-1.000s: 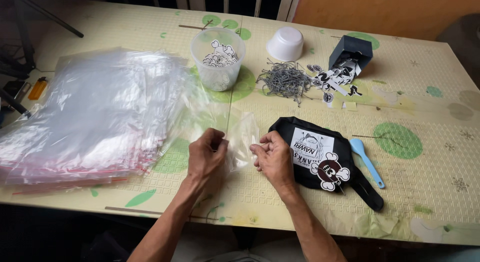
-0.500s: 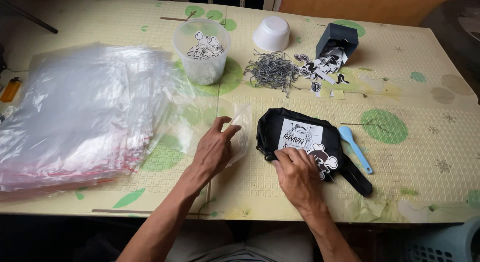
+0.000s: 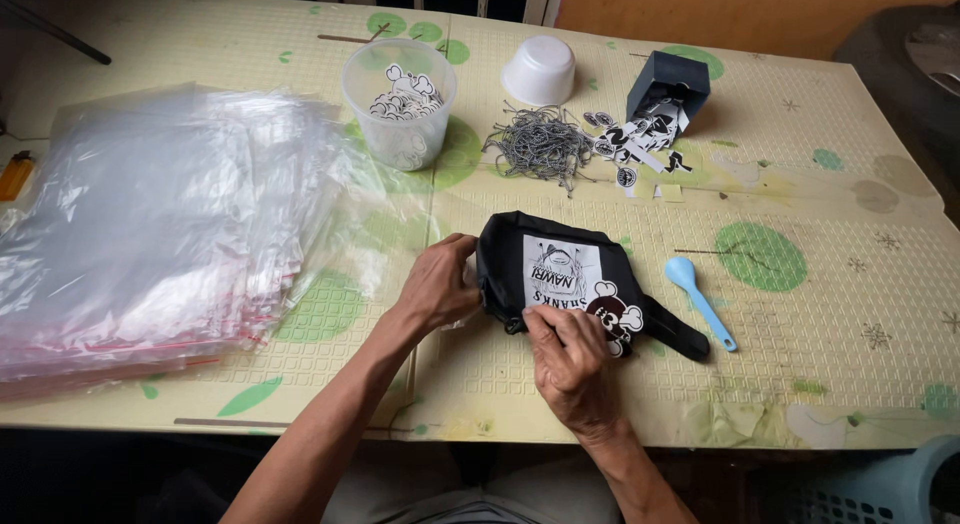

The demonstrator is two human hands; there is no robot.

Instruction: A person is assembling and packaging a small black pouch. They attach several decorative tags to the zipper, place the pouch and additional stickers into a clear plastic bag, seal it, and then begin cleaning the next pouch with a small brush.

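A black fabric pouch [image 3: 560, 269] with a white printed label and a round black-and-white sticker lies flat in front of me on the table. My left hand [image 3: 440, 284] curls around the pouch's left end, and a bit of thin clear plastic shows under its fingers. My right hand [image 3: 570, 359] rests on the pouch's near edge, fingertips pressed onto the fabric beside the sticker.
A thick stack of clear plastic bags [image 3: 150, 224] fills the left side. Farther back stand a clear cup of stickers [image 3: 400, 99], a white bowl [image 3: 538, 69], a pile of metal pins [image 3: 540, 144] and a tipped black box [image 3: 665, 84] spilling stickers. A light blue spoon [image 3: 698, 299] lies to the right.
Both hands held a small clear bag in front of me a second ago. They have since moved right onto the black pouch, the left hand now closing around its left end.
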